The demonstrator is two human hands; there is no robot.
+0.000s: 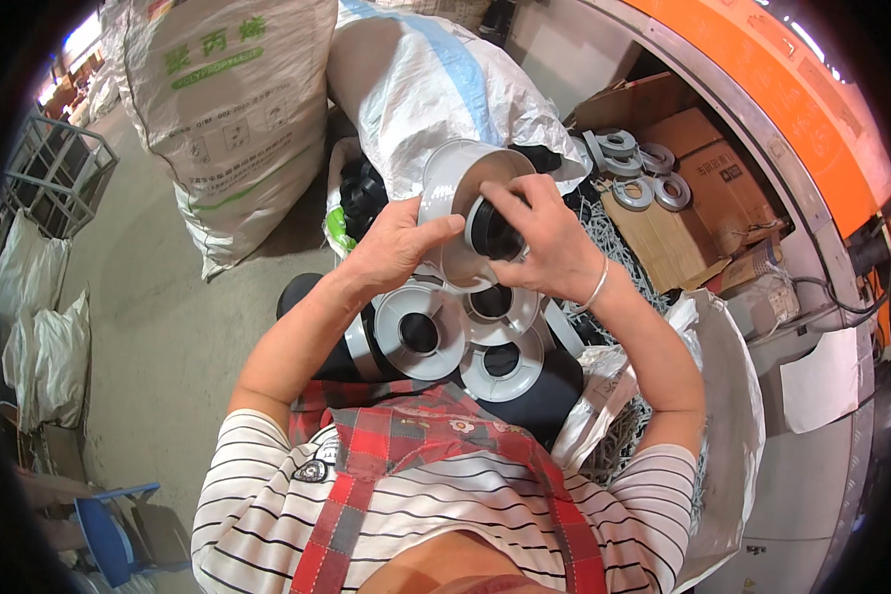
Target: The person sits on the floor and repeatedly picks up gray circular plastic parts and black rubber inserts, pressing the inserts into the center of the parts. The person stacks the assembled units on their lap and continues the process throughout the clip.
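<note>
Above my lap, my left hand (398,244) grips the side of a round grey plastic housing (450,170), thumb at its rim. The housing is tilted, with its wide mouth toward my right hand. My right hand (549,243) is closed on a short black sleeve (482,230) at that mouth, fingers and thumb on opposite sides. How far the sleeve sits inside cannot be made out. Below my hands lie several black cylinders (540,394) with grey flanged collars (396,348) on their ends and dark round centres.
Tall white woven sacks (243,129) stand ahead and to the left. Grey rings (671,192) lie on cardboard (653,233) in the machine's opening at right. An open white bag (728,396) holds grey plastic strips. A blue stool (107,540) is at lower left, a metal cage (54,168) farther back.
</note>
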